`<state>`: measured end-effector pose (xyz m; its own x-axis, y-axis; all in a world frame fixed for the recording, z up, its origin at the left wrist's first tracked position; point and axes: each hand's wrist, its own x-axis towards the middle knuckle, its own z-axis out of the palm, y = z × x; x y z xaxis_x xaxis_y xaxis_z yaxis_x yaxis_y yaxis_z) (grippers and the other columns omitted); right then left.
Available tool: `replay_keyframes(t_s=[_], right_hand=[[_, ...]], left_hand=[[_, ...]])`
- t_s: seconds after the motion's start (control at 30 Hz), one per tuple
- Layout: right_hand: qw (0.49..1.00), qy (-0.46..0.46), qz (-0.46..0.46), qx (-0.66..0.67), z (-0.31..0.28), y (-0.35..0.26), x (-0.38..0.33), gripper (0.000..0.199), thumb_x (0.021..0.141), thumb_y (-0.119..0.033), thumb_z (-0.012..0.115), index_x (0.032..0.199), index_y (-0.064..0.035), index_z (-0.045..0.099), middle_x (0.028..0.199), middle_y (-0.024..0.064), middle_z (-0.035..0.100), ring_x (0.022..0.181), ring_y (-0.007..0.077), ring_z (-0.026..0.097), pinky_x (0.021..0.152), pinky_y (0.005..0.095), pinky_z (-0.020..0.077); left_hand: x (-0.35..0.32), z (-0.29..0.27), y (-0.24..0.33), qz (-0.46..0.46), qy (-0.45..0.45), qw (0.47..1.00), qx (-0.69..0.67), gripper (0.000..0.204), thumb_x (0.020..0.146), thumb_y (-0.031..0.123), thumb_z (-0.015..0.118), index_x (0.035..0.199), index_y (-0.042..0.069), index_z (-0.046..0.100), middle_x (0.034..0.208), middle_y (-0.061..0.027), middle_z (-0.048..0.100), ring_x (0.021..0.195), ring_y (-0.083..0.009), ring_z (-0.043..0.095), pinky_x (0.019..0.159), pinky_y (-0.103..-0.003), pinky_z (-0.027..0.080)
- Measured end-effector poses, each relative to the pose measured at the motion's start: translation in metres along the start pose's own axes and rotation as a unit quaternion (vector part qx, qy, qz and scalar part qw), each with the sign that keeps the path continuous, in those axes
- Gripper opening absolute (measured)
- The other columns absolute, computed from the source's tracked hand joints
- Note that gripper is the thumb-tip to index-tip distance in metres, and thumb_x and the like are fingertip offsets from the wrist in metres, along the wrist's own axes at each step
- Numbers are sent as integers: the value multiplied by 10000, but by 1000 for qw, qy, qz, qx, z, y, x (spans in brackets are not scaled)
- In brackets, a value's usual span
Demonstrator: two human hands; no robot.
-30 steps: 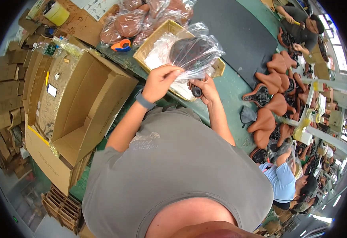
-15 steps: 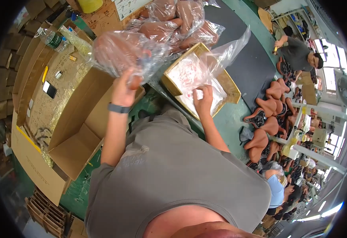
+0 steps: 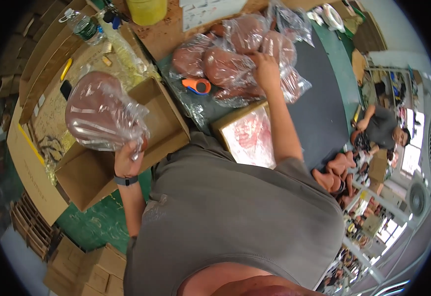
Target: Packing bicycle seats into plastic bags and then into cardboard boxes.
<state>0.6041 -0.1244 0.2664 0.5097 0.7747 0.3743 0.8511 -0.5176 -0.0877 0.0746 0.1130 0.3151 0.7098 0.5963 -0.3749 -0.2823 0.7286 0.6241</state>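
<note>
The left hand is gripping a bagged brown piece, holding it over the open cardboard box at left. The right hand is grasping one bag in the far pile of bagged pieces.

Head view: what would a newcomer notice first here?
First, the brown bagged piece that the left hand holds up over the open cardboard box. Next, the right hand reaching into the pile of bagged pieces further up the table, with an orange tape dispenser beside it.
</note>
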Motion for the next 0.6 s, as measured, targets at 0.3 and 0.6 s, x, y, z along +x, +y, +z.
replay_keyframes(t_s=[0.3,0.6], right_hand=[[949,-313,-6,-37,75,16,17,1050,822,-138,814,1737,-221,305,1164,213,748,934,442,769,830,560,617],[717,-342,291,532,-63,-193,19,746,806,29,783,1517,9,559,1237,101,747,1082,207,720,964,355,586]], left_hand=[[-65,-24,35,114,262,942,175,649,887,-37,748,1511,-10,570,1337,-107,717,1152,-256,725,980,-433,612],[-93,-239,122,-145,284,921,224,453,778,-50,646,1225,-17,713,961,-19,727,817,-128,662,678,-300,506]])
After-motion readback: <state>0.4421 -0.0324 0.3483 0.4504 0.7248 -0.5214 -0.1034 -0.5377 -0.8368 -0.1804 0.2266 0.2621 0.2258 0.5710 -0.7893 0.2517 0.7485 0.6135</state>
